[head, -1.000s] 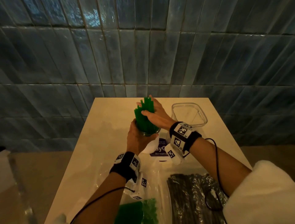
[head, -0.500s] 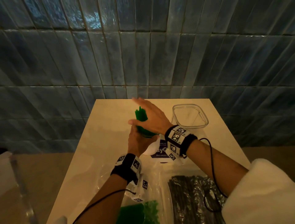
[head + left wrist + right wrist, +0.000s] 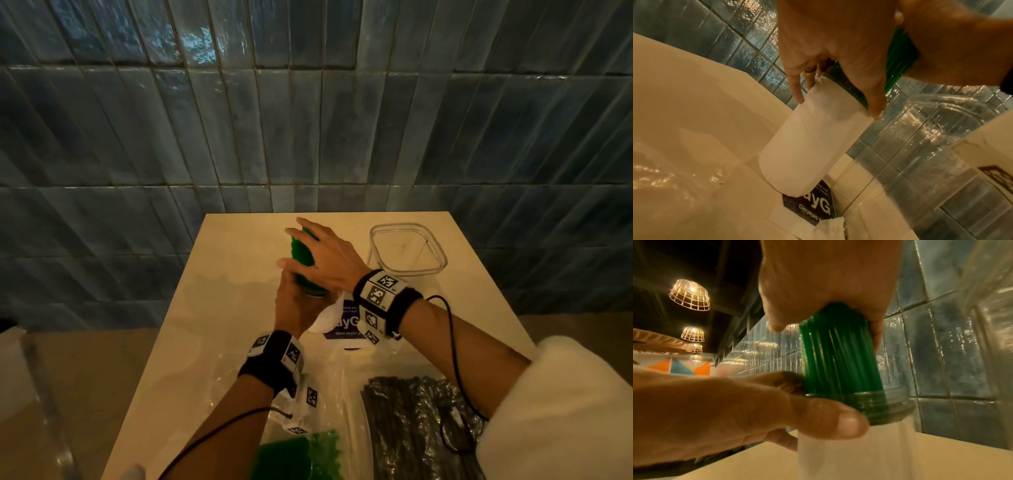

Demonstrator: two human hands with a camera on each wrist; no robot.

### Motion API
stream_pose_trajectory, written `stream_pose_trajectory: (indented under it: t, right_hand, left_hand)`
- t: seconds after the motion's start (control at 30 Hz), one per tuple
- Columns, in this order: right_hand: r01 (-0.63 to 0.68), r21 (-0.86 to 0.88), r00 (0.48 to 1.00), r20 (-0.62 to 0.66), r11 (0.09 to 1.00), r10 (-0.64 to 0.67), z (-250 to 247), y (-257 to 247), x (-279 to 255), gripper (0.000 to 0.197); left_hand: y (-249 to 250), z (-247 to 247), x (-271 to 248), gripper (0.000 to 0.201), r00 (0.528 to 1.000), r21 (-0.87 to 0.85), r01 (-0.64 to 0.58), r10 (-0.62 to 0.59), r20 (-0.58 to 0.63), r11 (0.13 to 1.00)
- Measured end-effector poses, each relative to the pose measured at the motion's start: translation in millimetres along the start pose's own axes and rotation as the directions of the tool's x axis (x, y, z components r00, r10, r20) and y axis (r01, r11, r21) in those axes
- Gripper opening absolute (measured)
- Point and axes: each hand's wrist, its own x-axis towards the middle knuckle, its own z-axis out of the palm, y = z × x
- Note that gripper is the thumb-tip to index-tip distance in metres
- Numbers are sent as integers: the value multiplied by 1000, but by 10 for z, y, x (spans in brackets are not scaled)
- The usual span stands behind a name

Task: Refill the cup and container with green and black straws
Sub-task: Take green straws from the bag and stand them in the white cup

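My left hand (image 3: 294,305) grips the cup (image 3: 809,146), tilted on the table (image 3: 222,308); my right hand (image 3: 325,260) lies flat-palmed on the green straws (image 3: 838,356), fingers loosely over their tops. The cup looks nearly filled. Right of it, the clear container (image 3: 407,250) holds nothing; black straws (image 3: 411,421) wait bagged nearer me. Behind: blue tiled wall (image 3: 308,120).
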Motion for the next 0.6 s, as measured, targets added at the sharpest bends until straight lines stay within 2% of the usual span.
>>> stream_pose_trajectory:
  t: [0.13, 0.23, 0.3, 0.37, 0.47, 0.5, 0.6]
  right_hand:
    - [-148, 24, 988, -29, 989, 149, -77, 76, 34, 71]
    - [-14, -55, 1000, 15, 998, 15, -50, 15, -5, 71]
    - [-6, -80, 1000, 4, 997, 7, -56, 11, -26, 71]
    - [-42, -81, 999, -15, 996, 40, -79, 40, -45, 70]
    - [72, -96, 997, 42, 993, -68, -88, 61, -112, 71]
    - [72, -75, 997, 43, 995, -69, -95, 87, -130, 72]
    - [-69, 17, 997, 41, 997, 68, -147, 172, -149, 76]
  left_hand:
    - [17, 8, 10, 95, 999, -35, 41, -41, 8, 999]
    - [14, 1, 6, 87, 1000, 15, 6, -6, 4, 1000]
    - [14, -6, 5, 87, 1000, 21, 5, -5, 8, 1000]
    - [21, -21, -13, 90, 1000, 31, 10, -10, 7, 999]
    - [-6, -27, -15, 100, 1000, 9, 18, -18, 4, 1000]
    - [1, -22, -16, 101, 1000, -1, 20, -20, 6, 1000]
    - [19, -15, -2, 100, 999, 24, 40, -41, 17, 999]
